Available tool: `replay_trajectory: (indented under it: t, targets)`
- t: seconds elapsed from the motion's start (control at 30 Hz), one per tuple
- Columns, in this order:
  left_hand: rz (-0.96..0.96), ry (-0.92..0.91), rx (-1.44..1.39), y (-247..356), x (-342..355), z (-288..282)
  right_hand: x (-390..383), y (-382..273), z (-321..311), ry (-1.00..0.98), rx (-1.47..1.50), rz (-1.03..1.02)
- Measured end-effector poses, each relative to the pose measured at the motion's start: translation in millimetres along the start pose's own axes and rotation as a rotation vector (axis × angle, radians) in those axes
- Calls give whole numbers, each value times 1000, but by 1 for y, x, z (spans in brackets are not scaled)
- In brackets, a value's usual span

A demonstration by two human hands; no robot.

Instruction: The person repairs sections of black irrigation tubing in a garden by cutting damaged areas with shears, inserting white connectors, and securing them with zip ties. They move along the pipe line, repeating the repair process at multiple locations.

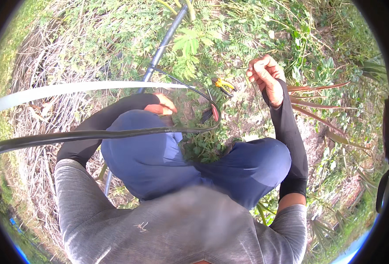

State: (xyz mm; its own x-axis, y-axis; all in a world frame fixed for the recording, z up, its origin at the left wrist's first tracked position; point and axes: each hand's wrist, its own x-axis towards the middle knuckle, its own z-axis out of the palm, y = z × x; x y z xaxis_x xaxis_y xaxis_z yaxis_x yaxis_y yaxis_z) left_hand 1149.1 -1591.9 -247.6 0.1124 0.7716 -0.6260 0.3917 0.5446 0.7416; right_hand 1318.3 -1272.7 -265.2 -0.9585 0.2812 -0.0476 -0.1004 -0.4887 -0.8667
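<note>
Weedy ground and dry grass fill the frame. Yellow-handled pliers (223, 84) lie at upper centre, long axis slanting down-right, between the hands; the fisted, seemingly empty right hand (266, 75) is nearer, while the left hand (162, 104) curls low beside a thin black hose (115, 133), grip unclear.

The black hose (115, 133) looks like smooth, slightly glossy plastic, as does the dark pipe (163, 44). The pliers (223, 84) have yellow plastic grips. The arm sleeves (286, 127) are matt black stretch cloth; the ground (256, 114) is rough, dry soil.
</note>
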Motion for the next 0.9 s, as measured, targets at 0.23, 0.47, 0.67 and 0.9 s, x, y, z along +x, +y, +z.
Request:
replay_trajectory:
  t: [0.23, 0.47, 0.67, 0.9]
  targets:
    - [-158, 690, -96, 58, -147, -103, 33, -109, 116, -251, 66, -242]
    - [700, 1408, -85, 180, -231, -111, 39, -201, 231, -512, 209, -584]
    - [1163, 1328, -189, 226, -263, -118, 46, -240, 277, -403, 142, -613]
    - [734, 1684, 362, 264, -282, -110, 65, -267, 327, -580, 152, -473]
